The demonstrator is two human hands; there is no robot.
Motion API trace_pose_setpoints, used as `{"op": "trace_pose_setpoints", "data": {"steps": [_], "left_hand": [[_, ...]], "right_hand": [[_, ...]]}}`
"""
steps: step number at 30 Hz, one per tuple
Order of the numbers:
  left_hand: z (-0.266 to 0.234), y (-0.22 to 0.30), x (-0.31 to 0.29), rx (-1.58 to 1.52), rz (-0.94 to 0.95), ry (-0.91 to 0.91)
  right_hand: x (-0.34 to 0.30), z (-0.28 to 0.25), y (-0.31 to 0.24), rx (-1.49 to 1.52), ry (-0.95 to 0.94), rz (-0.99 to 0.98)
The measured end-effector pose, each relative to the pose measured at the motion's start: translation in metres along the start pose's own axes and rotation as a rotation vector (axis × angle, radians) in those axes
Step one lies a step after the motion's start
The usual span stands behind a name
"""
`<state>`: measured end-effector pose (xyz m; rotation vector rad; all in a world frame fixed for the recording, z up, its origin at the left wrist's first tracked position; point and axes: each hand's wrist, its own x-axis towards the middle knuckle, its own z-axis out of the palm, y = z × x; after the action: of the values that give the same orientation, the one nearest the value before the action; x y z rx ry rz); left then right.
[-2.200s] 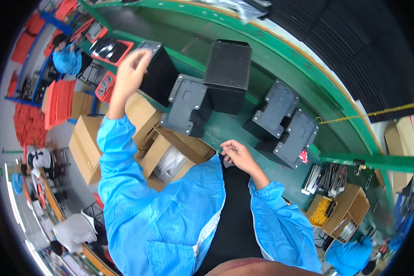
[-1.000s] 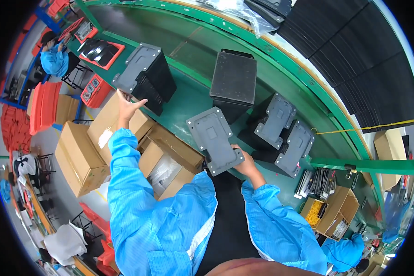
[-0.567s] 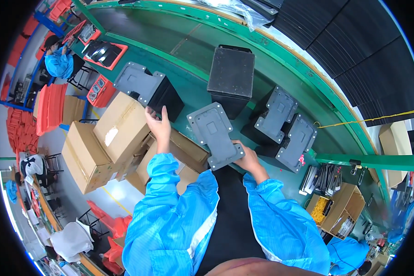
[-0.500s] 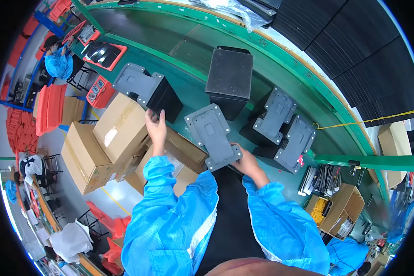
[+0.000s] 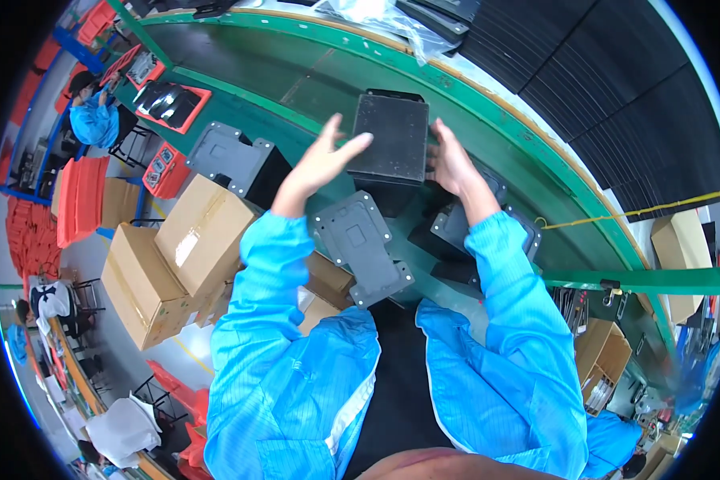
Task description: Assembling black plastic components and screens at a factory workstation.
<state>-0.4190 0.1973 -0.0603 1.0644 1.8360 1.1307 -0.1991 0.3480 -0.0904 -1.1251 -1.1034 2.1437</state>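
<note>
A tall black box [image 5: 392, 140] stands on the green conveyor [image 5: 312, 76] straight ahead. My left hand [image 5: 320, 160] is at the box's left side, fingers spread, fingertips at its edge. My right hand [image 5: 454, 164] lies flat against the box's right side with the fingers stretched out. Between my forearms a grey unit with a flanged plate [image 5: 360, 250] rests at the belt's near edge, with neither hand on it. A like grey unit [image 5: 230, 156] sits to the left of my left arm. More dark units [image 5: 450, 232] lie partly hidden under my right forearm.
Brown cartons [image 5: 192, 236] are stacked below the belt on my left, one open carton [image 5: 328, 280] under my left arm. Red trays [image 5: 172, 104] and another blue-clad person [image 5: 94, 120] are far left. A small carton with parts [image 5: 600, 356] sits lower right. Black panels [image 5: 616, 88] line the far side.
Both hands have left the grey flanged unit, which now lies at the belt's near edge. They have moved up and forward to either side of the black box.
</note>
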Motion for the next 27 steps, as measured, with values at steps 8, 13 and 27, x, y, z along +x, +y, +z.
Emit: {"op": "trace_pose_setpoints", "data": {"steps": [8, 13, 27], "left_hand": [[0.035, 0.0, -0.01, -0.281, 0.071, -0.234], [0.023, 0.027, -0.017, 0.041, -0.031, -0.173], [0.052, 0.027, -0.044, 0.294, -0.071, 0.213]], "right_hand": [[0.02, 0.023, -0.004, -0.028, -0.09, 0.135], [0.027, 0.023, -0.019, -0.12, -0.115, 0.125], [0.069, 0.064, -0.023, -0.506, -0.603, -0.48]]}}
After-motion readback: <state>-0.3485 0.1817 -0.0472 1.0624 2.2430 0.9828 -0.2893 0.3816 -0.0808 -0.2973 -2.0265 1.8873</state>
